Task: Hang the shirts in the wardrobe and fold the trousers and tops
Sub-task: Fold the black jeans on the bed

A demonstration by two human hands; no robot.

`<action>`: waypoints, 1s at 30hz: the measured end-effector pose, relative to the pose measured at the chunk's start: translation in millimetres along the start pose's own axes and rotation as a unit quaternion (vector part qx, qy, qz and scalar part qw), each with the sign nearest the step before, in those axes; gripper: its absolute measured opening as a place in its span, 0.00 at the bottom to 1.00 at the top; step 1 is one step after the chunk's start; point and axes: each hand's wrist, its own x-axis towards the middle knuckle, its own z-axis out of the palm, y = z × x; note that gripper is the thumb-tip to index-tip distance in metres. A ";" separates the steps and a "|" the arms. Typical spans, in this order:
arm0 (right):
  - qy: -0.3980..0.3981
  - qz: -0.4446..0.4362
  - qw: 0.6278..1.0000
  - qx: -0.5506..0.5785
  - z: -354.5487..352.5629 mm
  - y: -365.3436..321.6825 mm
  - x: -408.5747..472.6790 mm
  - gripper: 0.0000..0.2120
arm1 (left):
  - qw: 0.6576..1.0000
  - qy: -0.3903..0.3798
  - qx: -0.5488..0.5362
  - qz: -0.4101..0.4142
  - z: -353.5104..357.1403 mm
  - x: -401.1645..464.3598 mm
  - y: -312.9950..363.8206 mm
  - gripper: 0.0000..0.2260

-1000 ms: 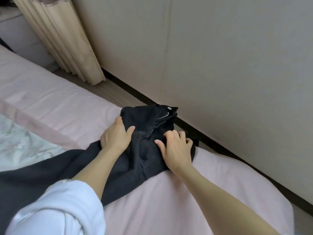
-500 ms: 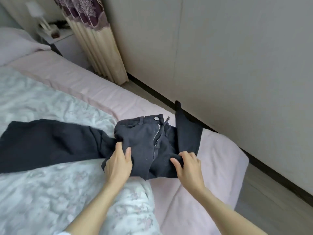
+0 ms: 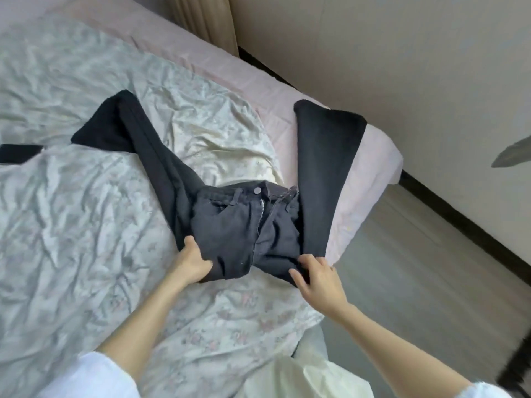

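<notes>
Head view, looking down at a bed with a pink sheet, most of it covered by a crumpled pale floral quilt. A beige wall and grey floor run along the bed's right side. Black trousers lie on the quilt near the bed's right edge, waist toward the far side, button undone and zip open. Both legs are spread in a V: one stretches away to the left across the quilt, the other runs up along the pink sheet beside the edge.

At the near end of the trousers, the left hand grips a bunch of cloth on the left side, fingers curled round it. The right hand pinches the cloth on the right side between thumb and fingers.

Likely risks: the right leg lies close to the bed's edge, so a tug could slide it onto the floor. With the fly open and the quilt rumpled beneath, any fold may come out uneven or creased.

No container or wardrobe interior is in view; nothing is stored yet.
</notes>
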 end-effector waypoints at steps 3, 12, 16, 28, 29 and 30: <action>0.121 0.038 0.990 0.064 -8.5 -12.7 21.7 0.15 | 0.989 0.068 -0.126 0.044 -6.1 7.4 2.4 0.35; -0.072 -0.024 0.982 0.174 -22.4 -3.0 172.8 0.26 | 0.990 0.037 -0.136 0.018 -34.9 120.8 53.4 0.36; -0.242 -0.008 0.968 -0.061 -26.2 36.9 206.1 0.39 | 0.981 0.002 -0.190 -0.028 -43.3 144.5 57.6 0.39; -0.139 -0.001 0.988 -0.067 -82.9 29.8 217.9 0.08 | 0.954 0.079 -0.263 0.118 -112.9 132.9 77.8 0.21; -0.093 0.000 0.994 -0.061 -92.0 23.5 214.2 0.07 | 0.951 0.100 -0.263 0.131 -119.4 124.8 83.0 0.20; -0.045 -0.002 0.997 -0.058 -106.2 13.9 209.1 0.06 | 0.945 0.124 -0.266 0.147 -128.6 113.3 89.4 0.19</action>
